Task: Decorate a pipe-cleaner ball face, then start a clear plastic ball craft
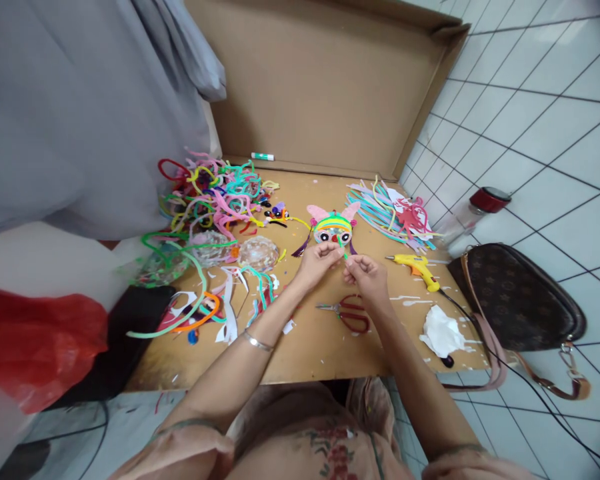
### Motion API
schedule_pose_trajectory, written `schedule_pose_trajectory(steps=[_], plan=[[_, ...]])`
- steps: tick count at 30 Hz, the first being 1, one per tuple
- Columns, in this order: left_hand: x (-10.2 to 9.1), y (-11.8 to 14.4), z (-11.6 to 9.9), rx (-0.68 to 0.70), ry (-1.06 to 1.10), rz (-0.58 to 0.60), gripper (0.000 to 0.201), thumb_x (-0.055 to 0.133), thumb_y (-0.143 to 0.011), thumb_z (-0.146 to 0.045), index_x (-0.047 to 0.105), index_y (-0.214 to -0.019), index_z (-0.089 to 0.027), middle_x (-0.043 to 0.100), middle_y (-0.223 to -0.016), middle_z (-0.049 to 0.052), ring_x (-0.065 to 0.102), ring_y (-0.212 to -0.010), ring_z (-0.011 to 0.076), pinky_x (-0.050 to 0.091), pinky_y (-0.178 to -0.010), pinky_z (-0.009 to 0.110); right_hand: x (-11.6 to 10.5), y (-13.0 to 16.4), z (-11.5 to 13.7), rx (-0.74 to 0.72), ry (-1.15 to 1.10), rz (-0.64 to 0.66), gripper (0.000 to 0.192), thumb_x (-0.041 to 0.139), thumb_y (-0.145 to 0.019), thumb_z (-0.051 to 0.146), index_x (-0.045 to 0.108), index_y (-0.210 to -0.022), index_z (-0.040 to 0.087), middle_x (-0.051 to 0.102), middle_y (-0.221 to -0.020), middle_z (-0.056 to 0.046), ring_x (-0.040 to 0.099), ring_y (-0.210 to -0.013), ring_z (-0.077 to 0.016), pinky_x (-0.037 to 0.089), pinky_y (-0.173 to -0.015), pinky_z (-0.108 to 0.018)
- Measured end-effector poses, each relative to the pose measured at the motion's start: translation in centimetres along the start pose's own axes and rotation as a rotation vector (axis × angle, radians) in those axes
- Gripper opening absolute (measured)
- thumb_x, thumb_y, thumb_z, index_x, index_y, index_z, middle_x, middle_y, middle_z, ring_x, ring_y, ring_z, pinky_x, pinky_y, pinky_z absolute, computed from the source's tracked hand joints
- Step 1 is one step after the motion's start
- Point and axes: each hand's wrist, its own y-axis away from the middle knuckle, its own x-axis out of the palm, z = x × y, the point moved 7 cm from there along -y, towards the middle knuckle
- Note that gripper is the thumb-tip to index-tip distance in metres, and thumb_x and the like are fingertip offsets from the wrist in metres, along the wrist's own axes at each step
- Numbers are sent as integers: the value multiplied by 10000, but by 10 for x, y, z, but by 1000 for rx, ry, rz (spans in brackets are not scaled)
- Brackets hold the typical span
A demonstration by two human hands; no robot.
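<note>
Between my two hands is a short green pipe cleaner (341, 243). My left hand (321, 260) pinches it near its upper part, and my right hand (367, 275) grips its lower end. Just beyond my fingers lies a decorated animal face (334, 227) with pink ears, googly eyes, a red nose, green and yellow bands and purple tassels. Its lower edge is hidden behind my left hand. Below my right hand, red-handled scissors (353, 313) lie on the table.
A yellow glue gun (417, 268) with a cord lies at the right, near crumpled white tissue (443, 331) and a brown handbag (523, 297). Tangled pipe cleaners (220, 193) heap at the left. Straight ones (375, 210) lie at the back right, beside a red-lidded bottle (473, 213).
</note>
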Motion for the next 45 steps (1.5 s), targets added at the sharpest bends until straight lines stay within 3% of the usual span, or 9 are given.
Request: schedule_pose_trajectory(steps=[4,9,12,16,20,27,35,40,45], plan=[[0,0,0,26,-57,11,403,816,-664,-529,661,-710,-159,635,-656,-19,488,-594,82,398,-624,232,1,0,1,-83,187,71,449,687,-729,643,664,-778,197,715,-633,-33,646,-569,-170,550,-612,-309],[-8,-2,-4,76,-312,9,249,728,-767,-403,683,-735,-160,634,-640,-22,483,-582,99,375,-615,231,-9,1,51,-546,685,-67,291,463,-952,328,712,-1039,205,746,-1028,-124,675,-960,-259,520,-893,-405],[-9,-1,-10,151,-526,8,146,697,-789,-315,736,-784,-174,642,-632,-21,465,-565,112,368,-610,240,3,-6,68,-686,908,74,326,435,-969,223,716,-1134,216,718,-1096,-136,640,-1035,-268,482,-917,-394],[-9,1,-20,245,-615,25,121,669,-808,-278,763,-784,-207,739,-768,32,582,-687,176,440,-692,276,11,-21,66,-671,1088,223,247,501,-941,198,746,-966,211,700,-971,-116,629,-917,-253,458,-825,-348],[-13,-2,-22,232,-596,54,121,676,-789,-287,763,-756,-210,748,-763,36,596,-708,189,448,-706,285,8,-25,62,-622,1063,240,210,494,-932,215,690,-856,201,661,-922,-102,606,-842,-237,434,-753,-330],[-20,-10,-8,66,-443,91,209,649,-764,-352,705,-719,-155,654,-662,-2,532,-635,130,420,-656,249,4,-28,59,-578,857,204,173,479,-910,254,600,-790,223,637,-843,-63,585,-799,-213,425,-751,-319],[-13,-6,-16,71,-446,158,230,638,-772,-350,642,-640,-161,598,-636,-11,481,-624,114,378,-638,238,4,-36,51,-532,712,177,183,497,-901,314,573,-761,224,615,-771,-36,552,-705,-183,409,-693,-311],[-26,-10,-16,73,-471,64,182,667,-774,-328,725,-762,-155,667,-704,-6,540,-658,128,404,-659,241,-5,-42,62,-567,754,116,169,510,-876,299,587,-750,218,610,-757,-41,554,-721,-196,414,-696,-320],[-43,-13,-24,123,-353,-129,195,681,-788,-327,747,-872,-163,757,-869,45,624,-781,170,475,-777,276,-13,-41,71,-609,757,53,182,514,-871,293,582,-720,218,606,-722,-34,547,-716,-200,402,-694,-323]])
